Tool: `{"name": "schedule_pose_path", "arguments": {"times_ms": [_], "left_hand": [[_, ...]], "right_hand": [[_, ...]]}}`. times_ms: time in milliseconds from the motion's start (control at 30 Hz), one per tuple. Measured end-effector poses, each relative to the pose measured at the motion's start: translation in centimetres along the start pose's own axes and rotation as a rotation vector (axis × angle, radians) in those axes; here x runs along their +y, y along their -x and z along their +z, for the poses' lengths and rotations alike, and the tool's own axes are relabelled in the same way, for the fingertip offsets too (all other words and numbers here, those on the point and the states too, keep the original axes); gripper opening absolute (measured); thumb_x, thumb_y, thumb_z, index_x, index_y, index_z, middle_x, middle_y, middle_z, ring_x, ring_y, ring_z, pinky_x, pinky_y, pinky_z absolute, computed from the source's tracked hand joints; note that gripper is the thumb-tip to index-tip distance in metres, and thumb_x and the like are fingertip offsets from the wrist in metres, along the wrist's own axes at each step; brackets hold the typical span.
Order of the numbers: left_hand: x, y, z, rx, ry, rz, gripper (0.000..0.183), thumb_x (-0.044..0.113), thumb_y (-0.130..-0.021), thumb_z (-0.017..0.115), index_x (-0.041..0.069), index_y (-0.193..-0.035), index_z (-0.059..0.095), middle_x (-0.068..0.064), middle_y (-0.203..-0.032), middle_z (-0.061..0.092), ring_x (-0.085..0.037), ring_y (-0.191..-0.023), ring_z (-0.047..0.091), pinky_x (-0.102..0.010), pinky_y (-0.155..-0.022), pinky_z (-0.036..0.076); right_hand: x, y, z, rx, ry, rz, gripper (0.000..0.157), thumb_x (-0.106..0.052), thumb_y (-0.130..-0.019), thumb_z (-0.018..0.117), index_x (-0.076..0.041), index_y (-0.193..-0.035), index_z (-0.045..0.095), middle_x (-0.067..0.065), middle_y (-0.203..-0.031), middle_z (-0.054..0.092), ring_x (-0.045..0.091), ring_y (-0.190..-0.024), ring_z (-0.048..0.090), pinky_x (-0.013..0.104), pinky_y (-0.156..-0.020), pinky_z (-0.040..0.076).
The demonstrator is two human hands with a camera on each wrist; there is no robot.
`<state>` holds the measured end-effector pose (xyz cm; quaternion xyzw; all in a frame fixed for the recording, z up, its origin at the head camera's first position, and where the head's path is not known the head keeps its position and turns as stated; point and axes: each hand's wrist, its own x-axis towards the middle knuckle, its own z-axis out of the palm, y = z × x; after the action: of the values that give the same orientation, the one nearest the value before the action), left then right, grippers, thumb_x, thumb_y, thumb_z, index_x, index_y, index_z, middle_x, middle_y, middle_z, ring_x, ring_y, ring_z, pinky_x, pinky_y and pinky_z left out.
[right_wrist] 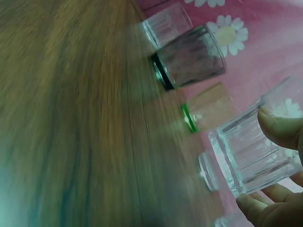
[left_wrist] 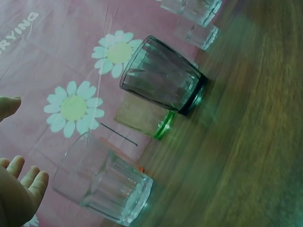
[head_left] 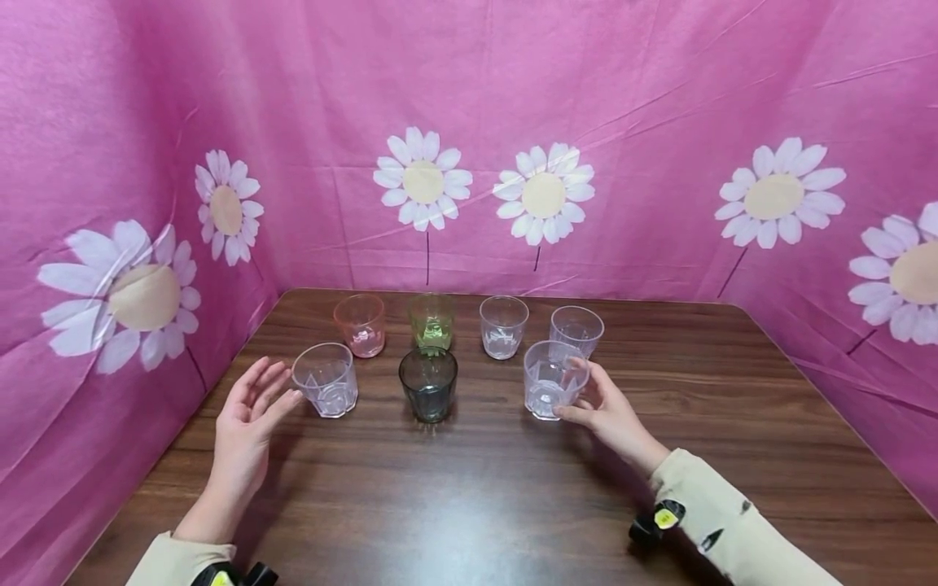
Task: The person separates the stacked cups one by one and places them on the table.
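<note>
My right hand grips a clear glass at the front right, thumb on one side and fingers on the other. In the right wrist view its base appears a little above the table. My left hand is held beside another clear glass at the front left, fingers loosely bent; the left wrist view shows a gap between hand and glass. Between the two stands a dark grey glass, upright.
Behind, in a row, stand a pink glass, a green glass, a clear glass and another clear glass, partly hidden by the gripped one. A pink flowered curtain surrounds the brown wooden table.
</note>
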<state>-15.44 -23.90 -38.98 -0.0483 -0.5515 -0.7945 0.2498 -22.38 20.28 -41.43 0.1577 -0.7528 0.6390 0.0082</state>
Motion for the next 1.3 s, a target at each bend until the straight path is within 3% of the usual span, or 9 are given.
{"name": "schedule_pose_path", "arguments": {"times_ms": [133,300,600,833,1067,1300], "left_hand": [[-0.1,0.3,-0.6,0.012,-0.001,-0.011,0.053,-0.023,-0.088,0.055,0.015,-0.125,0.057,0.002,-0.116,0.067,-0.008,-0.110,0.063,-0.015,-0.089,0.051],[-0.4,0.6,-1.5,0.010,0.010,-0.032,0.046,-0.017,-0.093,0.052,0.016,-0.125,0.056,0.004,-0.116,0.067,-0.007,-0.110,0.063,-0.015,-0.090,0.051],[-1.0,1.3,-2.6,-0.029,0.066,-0.038,0.037,-0.009,-0.099,0.049,0.017,-0.123,0.060,0.004,-0.115,0.067,-0.006,-0.109,0.063,-0.019,-0.087,0.054],[-1.3,1.5,-2.8,-0.043,0.038,-0.039,0.036,-0.007,-0.100,0.049,0.020,-0.122,0.060,0.006,-0.115,0.067,-0.005,-0.108,0.063,-0.018,-0.086,0.054],[-1.3,1.6,-2.5,-0.061,-0.007,-0.044,0.037,-0.007,-0.100,0.048,0.019,-0.125,0.057,0.007,-0.116,0.066,-0.005,-0.109,0.061,-0.018,-0.087,0.053],[-0.9,1.7,-1.6,-0.094,-0.079,-0.031,0.042,-0.009,-0.099,0.048,0.023,-0.126,0.056,0.008,-0.120,0.065,-0.004,-0.111,0.059,-0.016,-0.089,0.052]], "right_hand": [[0.5,-0.7,1.2,-0.036,-0.013,0.027,0.079,0.015,-0.077,0.073,0.009,-0.145,0.032,0.035,-0.132,0.045,0.036,-0.118,0.054,0.031,-0.105,0.045],[0.9,-1.5,2.5,-0.070,-0.040,0.050,0.080,0.014,-0.077,0.073,0.008,-0.146,0.032,0.034,-0.135,0.044,0.044,-0.123,0.050,0.049,-0.111,0.037],[1.3,-2.6,4.1,-0.100,-0.096,0.062,0.078,0.015,-0.078,0.072,0.010,-0.144,0.031,0.033,-0.140,0.041,0.048,-0.128,0.046,0.045,-0.109,0.042],[1.8,-2.6,4.7,-0.094,-0.094,0.103,0.076,0.018,-0.077,0.070,0.008,-0.143,0.034,0.031,-0.141,0.043,0.046,-0.126,0.049,0.045,-0.105,0.046],[2.1,-2.4,5.1,-0.093,-0.109,0.128,0.077,0.018,-0.077,0.070,0.008,-0.143,0.033,0.031,-0.142,0.043,0.044,-0.125,0.050,0.037,-0.101,0.049],[1.9,-2.3,5.3,-0.121,-0.109,0.104,0.078,0.016,-0.079,0.069,0.010,-0.144,0.028,0.033,-0.144,0.038,0.047,-0.129,0.045,0.050,-0.111,0.038]]}}
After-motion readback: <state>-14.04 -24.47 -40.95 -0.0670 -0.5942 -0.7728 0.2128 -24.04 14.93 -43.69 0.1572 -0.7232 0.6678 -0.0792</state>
